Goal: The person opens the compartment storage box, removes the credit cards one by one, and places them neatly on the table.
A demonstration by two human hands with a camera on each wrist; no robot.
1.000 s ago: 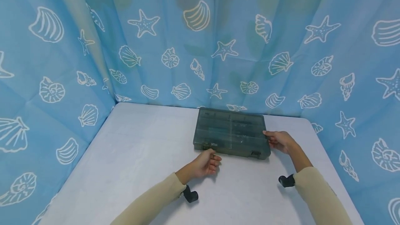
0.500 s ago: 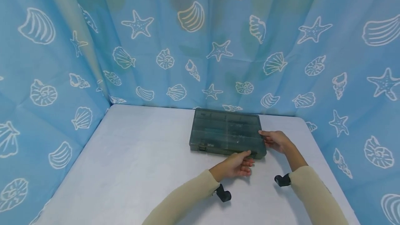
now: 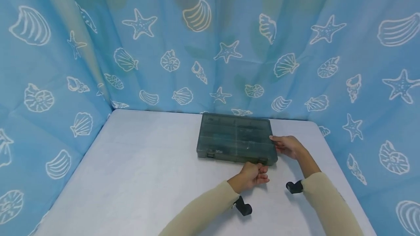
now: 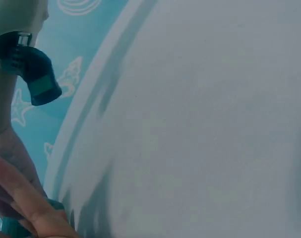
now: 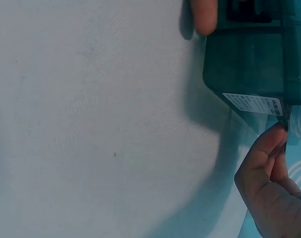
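Observation:
A dark translucent compartment box [image 3: 231,134] lies closed near the back edge of the white table, its two latches facing front. At the right front latch, my left hand [image 3: 251,175] touches the box, its other fingers loose below the edge. My right hand [image 3: 288,145] holds the box's right side, thumb on top and fingers against the side. In the right wrist view, that hand [image 5: 271,181] pinches the edge near a white label [image 5: 254,104], and a left fingertip [image 5: 206,20] shows by the front. Left fingers [image 4: 33,206] extend across the left wrist view's lower corner.
The white table [image 3: 147,177] stretches left and forward of the box. Blue curtains [image 3: 170,28] with white shells and starfish hang behind and on both sides. A small black camera [image 3: 242,207] sits at the left wrist, another black camera [image 3: 294,187] at the right.
My left hand has moved right along the box's front, from the left latch to the right latch, and its thumb has dropped to the edge. My right hand stays on the right side.

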